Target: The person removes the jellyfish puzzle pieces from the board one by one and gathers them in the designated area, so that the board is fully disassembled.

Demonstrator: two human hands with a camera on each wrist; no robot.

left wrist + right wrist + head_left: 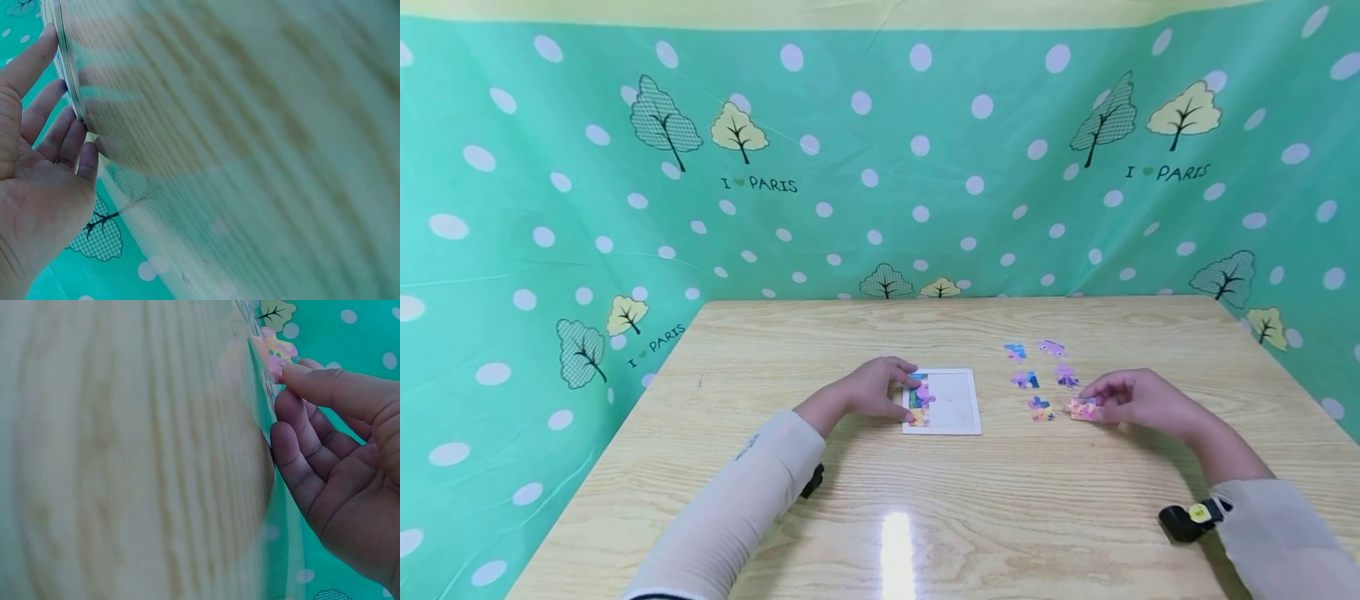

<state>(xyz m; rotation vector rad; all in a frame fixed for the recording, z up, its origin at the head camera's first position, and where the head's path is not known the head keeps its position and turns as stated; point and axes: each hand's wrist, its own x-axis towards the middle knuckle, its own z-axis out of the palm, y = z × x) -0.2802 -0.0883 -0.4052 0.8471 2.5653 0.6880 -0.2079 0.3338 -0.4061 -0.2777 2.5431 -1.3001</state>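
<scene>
A white puzzle tray [953, 404] lies on the table, with colourful joined puzzle pieces [919, 400] along its left side. My left hand [874, 388] rests at the tray's left edge, thumb near the lower corner and fingers near the upper one. In the left wrist view the left hand [50, 144] reaches the tray edge with fairly straight fingers. To the right, my right hand [1138, 398] pinches a pink and yellow puzzle piece [1081, 409] between thumb and fingers, low over the table. The right wrist view shows the same puzzle piece [274, 353] at the right hand's [344, 450] thumb tip.
Several loose puzzle pieces [1024, 380] lie in two columns between the tray and my right hand. The wooden table [820, 333] ends at a green dotted curtain [917, 183] behind. A black wrist camera [1183, 523] hangs below the right sleeve.
</scene>
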